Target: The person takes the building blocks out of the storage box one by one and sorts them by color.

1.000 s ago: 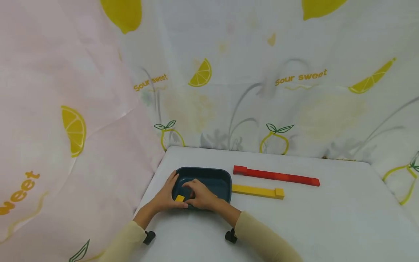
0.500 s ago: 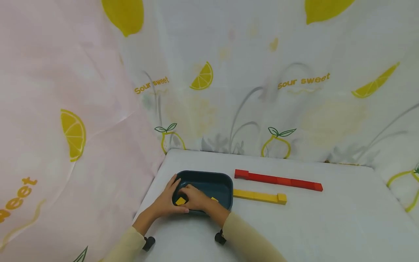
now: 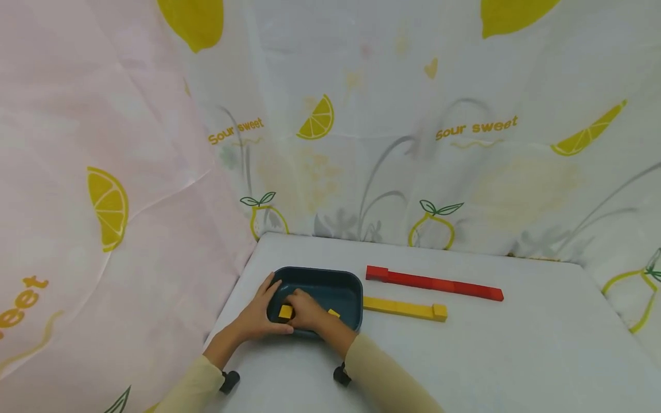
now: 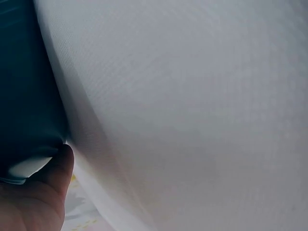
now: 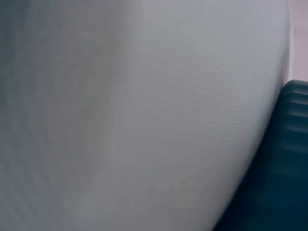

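A dark blue rectangular dish (image 3: 335, 293) stands at the left of the white table. My left hand (image 3: 255, 318) grips its near-left corner, fingers along the left side and thumb along the front rim. In the left wrist view a fingertip of that hand (image 4: 57, 173) meets the dish's wall (image 4: 24, 86). Inside the dish, my right hand (image 3: 308, 312) has its fingers curled at a small yellow block (image 3: 286, 312) and appears to pinch it; its thumb is hidden. Another yellow block (image 3: 333, 313) lies partly behind the right wrist. The right wrist view shows only the dish's ribbed wall (image 5: 279, 168) and tablecloth.
Right of the dish runs a row of yellow blocks (image 3: 397, 306), a raised block at its right end. Behind it lies a longer row of red blocks (image 3: 439, 283), with a raised block at its left end. A lemon-print curtain (image 3: 361, 143) hangs behind the table.
My right hand's fingers have closed in on the left yellow block, which has turned to show more of its front face. The left hand keeps its hold on the dish. Both rows look unchanged.
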`<state>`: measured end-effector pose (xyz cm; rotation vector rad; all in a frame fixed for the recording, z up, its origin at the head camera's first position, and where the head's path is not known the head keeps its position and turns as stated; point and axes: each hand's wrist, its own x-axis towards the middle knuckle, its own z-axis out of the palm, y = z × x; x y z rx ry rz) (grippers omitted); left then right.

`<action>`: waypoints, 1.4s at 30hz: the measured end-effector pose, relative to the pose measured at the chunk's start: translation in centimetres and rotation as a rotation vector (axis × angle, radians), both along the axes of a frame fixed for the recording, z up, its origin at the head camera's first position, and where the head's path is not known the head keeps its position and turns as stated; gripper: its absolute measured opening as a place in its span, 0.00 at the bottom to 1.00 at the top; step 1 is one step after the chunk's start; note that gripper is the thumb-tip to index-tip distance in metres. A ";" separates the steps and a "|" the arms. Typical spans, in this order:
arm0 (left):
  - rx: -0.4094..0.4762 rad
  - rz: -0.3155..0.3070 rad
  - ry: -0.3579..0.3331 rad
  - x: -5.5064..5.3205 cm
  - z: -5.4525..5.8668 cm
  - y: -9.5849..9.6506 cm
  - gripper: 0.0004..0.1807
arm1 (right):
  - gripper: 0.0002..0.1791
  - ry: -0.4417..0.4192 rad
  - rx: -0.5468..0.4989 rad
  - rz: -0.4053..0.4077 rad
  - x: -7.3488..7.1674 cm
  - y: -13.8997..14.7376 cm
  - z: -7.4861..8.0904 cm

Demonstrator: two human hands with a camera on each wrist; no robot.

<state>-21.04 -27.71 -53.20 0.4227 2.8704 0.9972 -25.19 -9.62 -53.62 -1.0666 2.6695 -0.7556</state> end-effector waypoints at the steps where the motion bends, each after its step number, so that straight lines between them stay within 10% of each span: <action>1: 0.001 -0.001 0.001 0.0 0.0 0.0 0.68 | 0.24 0.009 0.010 0.003 0.0 0.0 0.0; 26: 0.011 -0.022 -0.024 -0.7 0.6 -0.1 0.69 | 0.21 0.018 -0.293 -0.045 0.6 2.0 1.5; 42: -0.004 0.001 -0.006 0.0 0.3 -0.2 0.70 | 0.23 0.014 -0.363 0.015 2.4 8.6 4.8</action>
